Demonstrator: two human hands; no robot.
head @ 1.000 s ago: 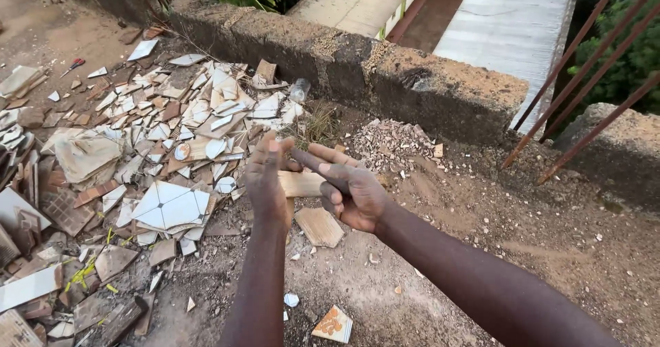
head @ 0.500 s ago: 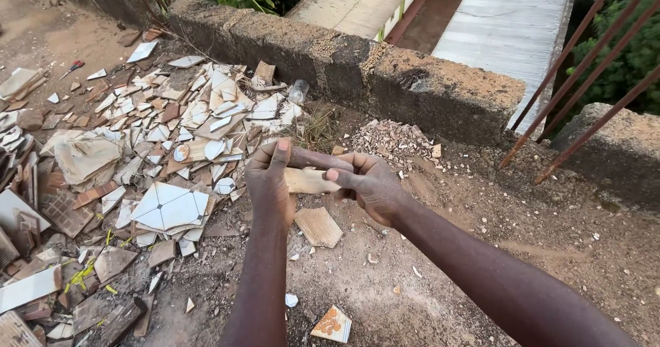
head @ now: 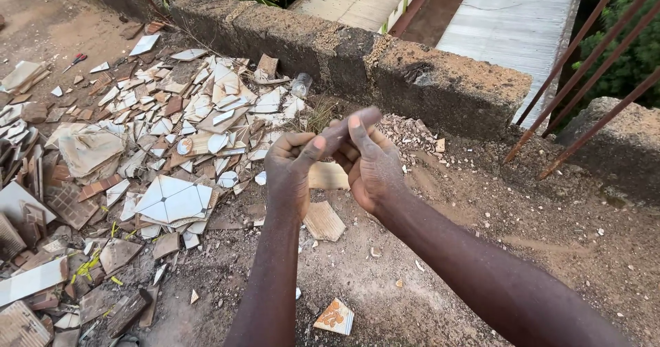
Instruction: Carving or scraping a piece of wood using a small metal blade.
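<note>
Both hands have risen — left hand (head: 292,165) and right hand (head: 368,161) grasping a tile piece (head: 328,176); a snap could cut fingers.

Between my left hand (head: 292,171) and right hand (head: 371,165) I see a plain tan tile piece (head: 328,176), and just below them a second shard (head: 324,221) in a similar sandy brown lies on reddish-brown dirt (head: 440,251). Off to the left of my left hand sits a white tile (head: 173,199) crossed by thin dark lines in a geometric pattern, amid a heap of white, cream and terracotta fragments (head: 199,113). Nearer me, below both hands, a small cream shard (head: 334,317) carries an orange blotchy print, and far left a tool with red handles (head: 74,61) shows.
</note>
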